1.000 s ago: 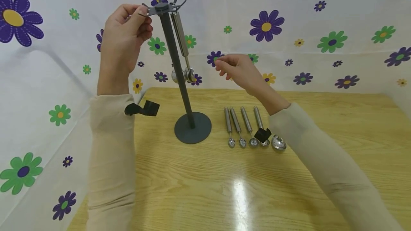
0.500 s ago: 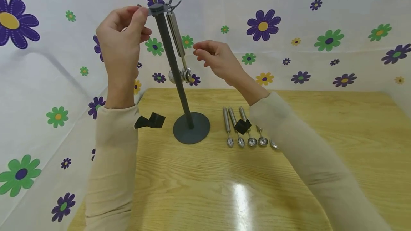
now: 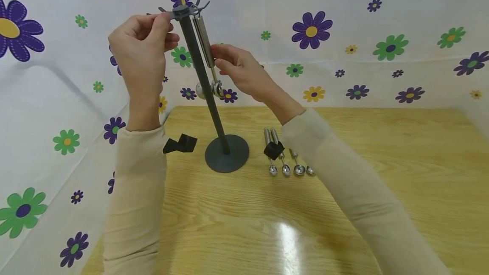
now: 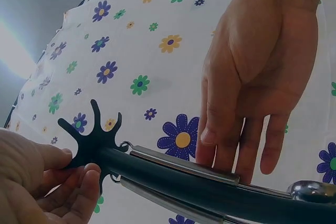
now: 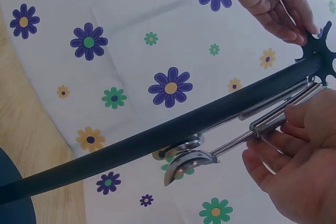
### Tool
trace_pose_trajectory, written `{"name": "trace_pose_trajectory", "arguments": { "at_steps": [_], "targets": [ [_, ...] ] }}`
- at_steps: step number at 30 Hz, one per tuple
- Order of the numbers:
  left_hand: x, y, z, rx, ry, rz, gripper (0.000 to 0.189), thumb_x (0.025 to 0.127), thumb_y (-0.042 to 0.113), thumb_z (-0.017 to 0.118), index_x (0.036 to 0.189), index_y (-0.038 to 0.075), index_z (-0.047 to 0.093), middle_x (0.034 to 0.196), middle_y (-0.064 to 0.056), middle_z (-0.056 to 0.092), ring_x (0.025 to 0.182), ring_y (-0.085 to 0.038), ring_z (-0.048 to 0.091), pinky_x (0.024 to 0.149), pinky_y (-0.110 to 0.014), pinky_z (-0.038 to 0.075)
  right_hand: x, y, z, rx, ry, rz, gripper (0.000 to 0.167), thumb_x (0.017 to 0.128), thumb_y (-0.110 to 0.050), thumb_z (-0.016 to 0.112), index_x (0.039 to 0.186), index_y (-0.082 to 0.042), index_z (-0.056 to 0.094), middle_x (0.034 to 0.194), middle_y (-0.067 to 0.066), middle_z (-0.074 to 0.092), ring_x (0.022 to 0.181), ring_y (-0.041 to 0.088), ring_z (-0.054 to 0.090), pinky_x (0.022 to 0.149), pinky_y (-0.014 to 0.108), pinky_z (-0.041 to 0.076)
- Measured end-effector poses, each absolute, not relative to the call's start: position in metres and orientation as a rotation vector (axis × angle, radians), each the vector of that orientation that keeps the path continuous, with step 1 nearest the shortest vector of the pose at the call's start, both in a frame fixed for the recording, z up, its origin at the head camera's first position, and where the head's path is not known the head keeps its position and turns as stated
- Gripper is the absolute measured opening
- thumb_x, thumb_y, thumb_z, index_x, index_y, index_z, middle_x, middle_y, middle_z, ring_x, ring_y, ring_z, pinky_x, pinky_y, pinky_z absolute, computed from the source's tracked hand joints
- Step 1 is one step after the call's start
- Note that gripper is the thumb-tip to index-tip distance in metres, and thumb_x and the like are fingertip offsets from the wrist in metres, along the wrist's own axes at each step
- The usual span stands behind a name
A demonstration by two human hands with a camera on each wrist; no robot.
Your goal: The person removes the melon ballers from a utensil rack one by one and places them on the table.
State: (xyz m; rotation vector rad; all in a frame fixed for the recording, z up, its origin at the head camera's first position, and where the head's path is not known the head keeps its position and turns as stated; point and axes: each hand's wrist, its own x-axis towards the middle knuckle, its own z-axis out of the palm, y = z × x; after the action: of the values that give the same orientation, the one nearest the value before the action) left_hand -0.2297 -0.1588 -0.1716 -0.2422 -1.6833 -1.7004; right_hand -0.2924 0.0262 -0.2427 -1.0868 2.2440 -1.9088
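Observation:
My left hand (image 3: 143,52) pinches an arm of the hook ring (image 4: 90,148) at the top of a dark grey stand (image 3: 196,54), between thumb and fingers. Two steel scoops with tubular handles hang from the hooks by end loops; in the left wrist view the nearer handle (image 4: 181,165) and the other handle (image 4: 163,200) flank the pole. My right hand (image 3: 244,71) is beside the hanging scoop (image 5: 189,163), its fairly straight fingers right at the handle, thumb close by in the right wrist view. The scoop bowls hang beside the pole, partly overlapping.
The stand's round base (image 3: 238,154) rests on a wooden table (image 3: 214,224). Right of it lies a row of several steel scoops (image 3: 299,169), partly hidden by my right sleeve and the black wrist strap. A flowered cloth (image 3: 344,24) hangs behind.
My right hand has moved left and slightly up to the hanging scoop's handle. My left hand stays on the hook ring, and the stand's top has shifted a little left in the head view.

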Motion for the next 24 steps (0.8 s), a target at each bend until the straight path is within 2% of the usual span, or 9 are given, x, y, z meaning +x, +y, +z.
{"name": "trace_pose_trajectory", "arguments": {
  "at_steps": [5, 12, 19, 24],
  "targets": [
    [-0.228, -0.163, -0.168, -0.231, -1.721, -1.724, 0.014, 0.095, 0.013, 0.075, 0.101, 0.001, 0.078, 0.092, -0.01, 0.073, 0.08, -0.02, 0.072, 0.079, -0.022, 0.059, -0.291, 0.026, -0.24, -1.053, 2.163, -1.945, 0.046, 0.111, -0.01, 0.047, 0.156, -0.001, 0.04, 0.147, 0.012, 0.055, 0.125, 0.021, 0.059, 0.103, 0.032, 0.049],
    [-0.226, -0.159, -0.167, -0.233, -1.701, -1.73, 0.014, 0.095, 0.011, 0.076, 0.101, -0.001, 0.077, 0.092, -0.009, 0.073, 0.08, -0.02, 0.072, 0.079, -0.022, 0.059, -0.293, 0.026, -0.23, -1.059, 2.043, -2.027, 0.04, 0.111, -0.009, 0.045, 0.148, 0.004, 0.05, 0.13, 0.016, 0.062, 0.111, 0.027, 0.064, 0.1, 0.035, 0.052],
    [-0.226, -0.159, -0.171, -0.217, -1.652, -1.715, 0.006, 0.096, 0.008, 0.073, 0.092, 0.004, 0.074, 0.087, -0.008, 0.07, 0.075, -0.018, 0.069, 0.077, -0.021, 0.058, -0.291, 0.019, -0.224, -1.013, 2.019, -2.034, 0.038, 0.109, -0.009, 0.051, 0.144, 0.004, 0.053, 0.123, 0.014, 0.063, 0.104, 0.024, 0.062, 0.091, 0.033, 0.052],
    [-0.224, -0.161, -0.168, -0.219, -1.729, -1.632, 0.01, 0.099, 0.01, 0.069, 0.091, 0.006, 0.074, 0.087, -0.006, 0.07, 0.075, -0.016, 0.068, 0.076, -0.02, 0.057, -0.291, 0.025, -0.22, -1.007, 2.029, -1.991, 0.038, 0.109, -0.009, 0.05, 0.144, 0.005, 0.054, 0.122, 0.017, 0.06, 0.105, 0.025, 0.059, 0.096, 0.033, 0.051]
  ]
}}
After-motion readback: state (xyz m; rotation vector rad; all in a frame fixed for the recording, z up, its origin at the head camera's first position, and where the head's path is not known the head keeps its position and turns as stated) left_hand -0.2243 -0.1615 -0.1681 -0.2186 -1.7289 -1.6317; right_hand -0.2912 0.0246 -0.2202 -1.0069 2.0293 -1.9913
